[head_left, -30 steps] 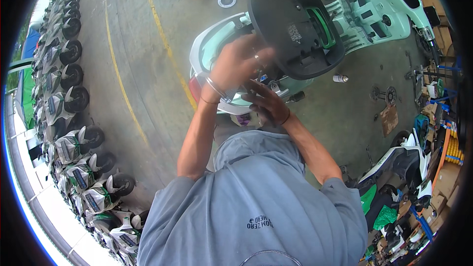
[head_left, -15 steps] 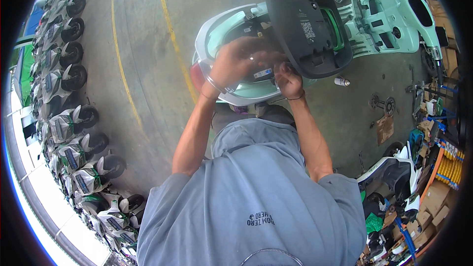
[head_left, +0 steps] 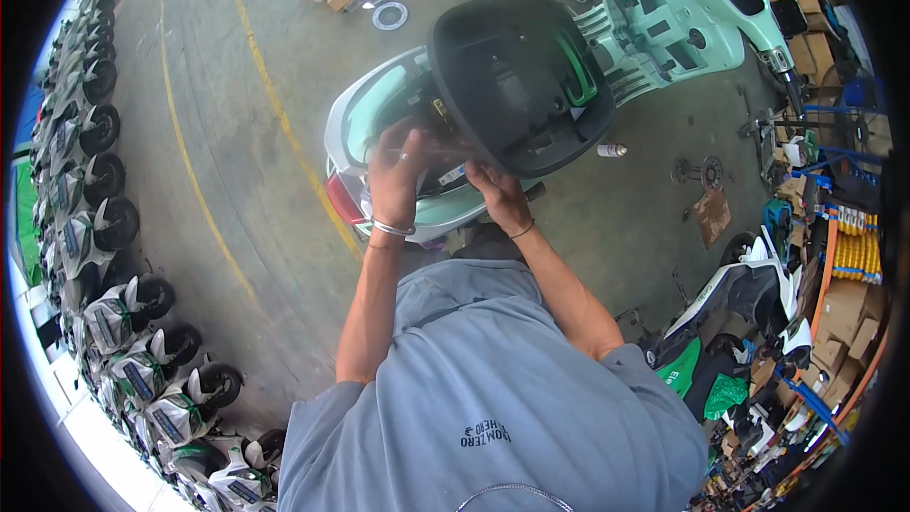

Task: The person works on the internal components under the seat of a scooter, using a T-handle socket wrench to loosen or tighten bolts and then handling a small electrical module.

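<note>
1. Left hand is over the open rear of mint scooter; fingers blurred, their grip I cannot tell.
2. Blue-grey shirt bears dark lettering.
3. Right hand, fingers half-bent, is near raised black seat; holding unclear.

Left grip, right grip — near raised seat.

Matt plastic seat underside, smooth plastic scooter panels
</note>
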A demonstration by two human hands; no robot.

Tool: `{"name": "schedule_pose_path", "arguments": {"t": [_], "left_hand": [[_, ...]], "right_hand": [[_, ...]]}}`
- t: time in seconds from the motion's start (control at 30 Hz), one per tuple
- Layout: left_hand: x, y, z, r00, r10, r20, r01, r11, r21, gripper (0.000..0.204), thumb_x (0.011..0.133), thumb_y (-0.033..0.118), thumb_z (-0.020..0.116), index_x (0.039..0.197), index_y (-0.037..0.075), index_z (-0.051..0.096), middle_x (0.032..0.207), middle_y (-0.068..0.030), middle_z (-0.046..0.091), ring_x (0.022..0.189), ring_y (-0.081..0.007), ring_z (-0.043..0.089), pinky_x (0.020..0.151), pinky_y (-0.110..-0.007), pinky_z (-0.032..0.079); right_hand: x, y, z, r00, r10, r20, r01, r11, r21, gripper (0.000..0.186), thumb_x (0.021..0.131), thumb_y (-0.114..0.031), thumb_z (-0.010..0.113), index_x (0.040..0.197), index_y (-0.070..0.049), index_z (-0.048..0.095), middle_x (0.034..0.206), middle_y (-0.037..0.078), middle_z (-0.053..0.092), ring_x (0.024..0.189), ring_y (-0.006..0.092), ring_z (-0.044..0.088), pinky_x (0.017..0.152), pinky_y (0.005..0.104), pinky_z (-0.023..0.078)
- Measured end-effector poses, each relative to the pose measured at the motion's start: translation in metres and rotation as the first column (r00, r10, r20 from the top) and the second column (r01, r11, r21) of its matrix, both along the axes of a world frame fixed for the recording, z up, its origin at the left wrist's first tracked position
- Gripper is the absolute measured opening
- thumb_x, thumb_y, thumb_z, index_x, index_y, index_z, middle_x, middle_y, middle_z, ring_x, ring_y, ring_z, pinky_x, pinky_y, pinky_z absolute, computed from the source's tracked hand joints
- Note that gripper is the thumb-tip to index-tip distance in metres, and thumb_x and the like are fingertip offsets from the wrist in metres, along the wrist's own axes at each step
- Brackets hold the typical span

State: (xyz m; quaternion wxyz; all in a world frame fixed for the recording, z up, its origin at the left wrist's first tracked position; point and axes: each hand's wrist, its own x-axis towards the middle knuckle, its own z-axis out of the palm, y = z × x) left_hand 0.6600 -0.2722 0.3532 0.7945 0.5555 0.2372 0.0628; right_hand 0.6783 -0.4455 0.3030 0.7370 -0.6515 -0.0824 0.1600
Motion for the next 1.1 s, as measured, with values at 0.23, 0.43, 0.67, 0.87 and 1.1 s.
{"name": "schedule_pose_path", "arguments": {"t": [0.23, 0.43, 0.67, 0.87, 1.1], "left_hand": [[0.015, -0.015, 0.023, 0.996, 0.088, 0.032, -0.071, 0.934, -0.349, 0.052, 0.102, 0.021, 0.051, 0.142, -0.005, 0.031, 0.082, -0.0059, 0.050, 0.081, -0.0214, 0.061, 0.083, -0.042, 0.056], [0.020, -0.016, 0.010, 0.993, 0.112, 0.034, -0.076, 0.840, -0.538, 0.055, 0.102, 0.027, 0.053, 0.145, -0.001, 0.031, 0.079, -0.0050, 0.049, 0.077, -0.0195, 0.056, 0.079, -0.039, 0.051], [0.039, -0.021, 0.011, 0.990, 0.044, -0.132, -0.081, 0.954, -0.288, 0.066, 0.104, 0.052, 0.037, 0.138, -0.004, 0.041, 0.085, -0.0057, 0.060, 0.080, -0.0159, 0.061, 0.074, -0.031, 0.050], [0.031, -0.021, 0.008, 0.941, 0.191, -0.280, -0.197, 0.980, 0.007, 0.065, 0.106, 0.051, 0.028, 0.134, -0.004, 0.047, 0.110, -0.0143, 0.068, 0.099, -0.0198, 0.065, 0.083, -0.027, 0.051], [-0.005, 0.000, -0.029, 0.941, 0.155, -0.302, -0.020, 0.913, 0.408, 0.043, 0.103, 0.031, 0.040, 0.120, -0.004, 0.057, 0.109, -0.0124, 0.065, 0.094, -0.0199, 0.064, 0.077, -0.031, 0.054]], "right_hand": [[0.041, -0.150, 0.031, 0.826, -0.010, -0.564, -0.359, 0.762, -0.539, 0.034, 0.094, -0.026, 0.062, 0.110, 0.004, 0.065, 0.089, 0.008, 0.068, 0.077, 0.0153, 0.066, 0.062, 0.0301, 0.051], [0.163, -0.192, 0.064, 0.955, -0.290, -0.056, 0.206, 0.792, -0.575, 0.042, 0.092, -0.026, 0.068, 0.122, 0.002, 0.059, 0.098, 0.011, 0.067, 0.084, 0.0190, 0.066, 0.066, 0.0327, 0.053], [0.260, -0.144, -0.004, 0.839, 0.291, 0.460, 0.180, 0.649, -0.739, 0.027, 0.097, -0.020, 0.061, 0.119, -0.005, 0.064, 0.114, 0.018, 0.065, 0.110, 0.0333, 0.062, 0.095, 0.0385, 0.048], [0.283, -0.170, 0.018, 0.910, -0.323, 0.258, 0.392, 0.874, -0.288, 0.032, 0.106, -0.027, 0.046, 0.110, 0.000, 0.062, 0.062, 0.001, 0.051, 0.054, 0.0082, 0.048, 0.052, 0.0251, 0.041], [0.295, -0.293, 0.130, 0.648, -0.731, 0.213, 0.761, 0.616, -0.203, 0.034, 0.106, -0.026, 0.043, 0.107, 0.004, 0.060, 0.058, -0.003, 0.036, 0.051, 0.0060, 0.035, 0.048, 0.0240, 0.032]]}}
